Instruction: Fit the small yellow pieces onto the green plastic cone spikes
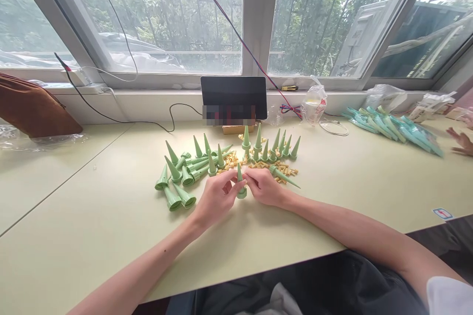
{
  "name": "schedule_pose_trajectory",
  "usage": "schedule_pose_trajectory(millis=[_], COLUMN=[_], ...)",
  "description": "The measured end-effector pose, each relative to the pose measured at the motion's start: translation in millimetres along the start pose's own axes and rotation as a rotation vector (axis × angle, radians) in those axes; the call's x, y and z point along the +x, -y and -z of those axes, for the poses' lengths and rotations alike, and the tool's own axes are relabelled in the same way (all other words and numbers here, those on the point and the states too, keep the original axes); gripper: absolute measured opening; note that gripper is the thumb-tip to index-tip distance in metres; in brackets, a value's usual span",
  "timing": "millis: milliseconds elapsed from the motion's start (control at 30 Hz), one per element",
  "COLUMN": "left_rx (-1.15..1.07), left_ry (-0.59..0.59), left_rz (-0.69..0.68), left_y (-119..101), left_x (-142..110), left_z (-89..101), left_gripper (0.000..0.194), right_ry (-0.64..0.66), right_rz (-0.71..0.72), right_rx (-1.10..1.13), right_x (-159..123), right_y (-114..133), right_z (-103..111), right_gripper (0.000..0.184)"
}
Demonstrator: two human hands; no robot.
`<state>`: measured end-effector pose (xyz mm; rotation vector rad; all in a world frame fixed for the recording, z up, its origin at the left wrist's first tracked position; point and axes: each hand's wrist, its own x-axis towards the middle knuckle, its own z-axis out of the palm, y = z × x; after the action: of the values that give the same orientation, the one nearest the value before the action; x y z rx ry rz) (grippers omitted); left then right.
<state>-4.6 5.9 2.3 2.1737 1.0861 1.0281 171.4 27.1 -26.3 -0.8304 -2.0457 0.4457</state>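
A green plastic watering spike [241, 188], pointed end up, stands between my hands. My left hand [219, 192] is closed on it, with fingers and thumb around its lower part. Close on the other side, my right hand [266, 187] is pinched beside the spike; whatever is between its fingertips is too small to make out. Beyond the hands lie small tan pieces [288, 171] in loose piles. More green spikes [173, 199] lie or stand to the left, some on their sides, and several upright spikes [275, 143] stand at the back right.
A dark tablet [233, 96] leans on a small cardboard box [236, 130] by the window. Bagged teal-green packets [397, 128] lie on the right, near another person's hand [461, 141]. A brown bag [37, 106], a black cable [121, 121] and a knotted plastic bag [314, 106] are also on the table.
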Motion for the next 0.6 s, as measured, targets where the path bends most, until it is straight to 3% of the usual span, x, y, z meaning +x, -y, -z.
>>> schedule_pose_trajectory(millis=[600], left_rx=[0.104], left_ry=[0.032], left_rz=[-0.060], left_y=[-1.0], left_x=[0.2], left_z=[2.2], left_gripper=[0.009], right_ry=[0.025], right_rz=[-0.020], right_rx=[0.006], right_x=[-1.1], right_y=[1.6], right_z=[0.6], right_gripper=[0.031])
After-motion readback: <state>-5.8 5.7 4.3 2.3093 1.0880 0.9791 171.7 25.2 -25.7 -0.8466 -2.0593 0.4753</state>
